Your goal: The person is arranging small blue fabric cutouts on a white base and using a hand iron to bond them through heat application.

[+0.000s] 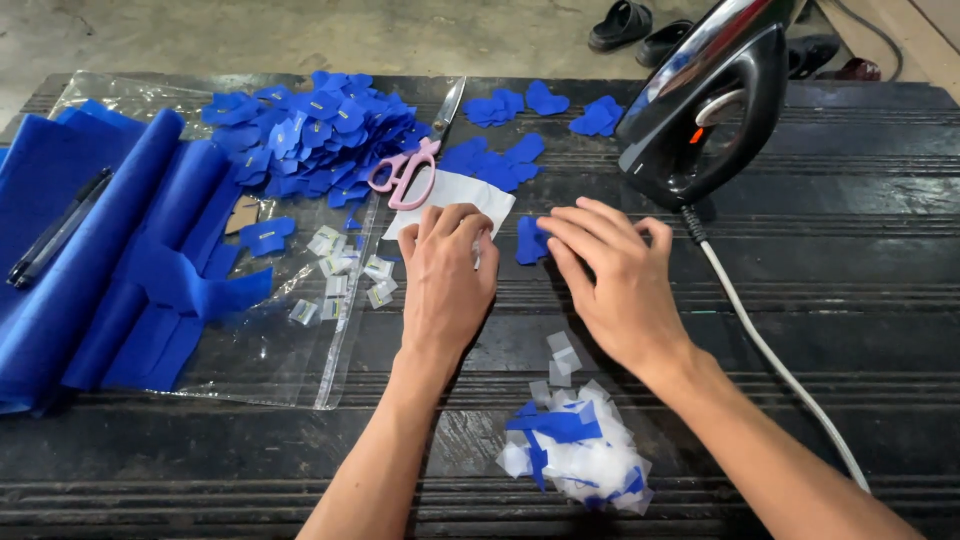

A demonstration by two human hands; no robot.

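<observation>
While my left hand (447, 280) pinches a white paper sheet (452, 190) | right hand (610, 280) spread flat beside it on the ribbed black table (850, 260) | black electric iron (705, 110) beyond the sheet, grey concrete floor (300, 35) behind.

Left hand (445, 280) bare, right hand (610, 285) bare, forearms unsleeved, no rings

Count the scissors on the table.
1. The pink-handled scissors lie above the left hand, blades pointing away, beside the pile of blue cutouts. Another pair could be hidden under the blue fabric.
</observation>
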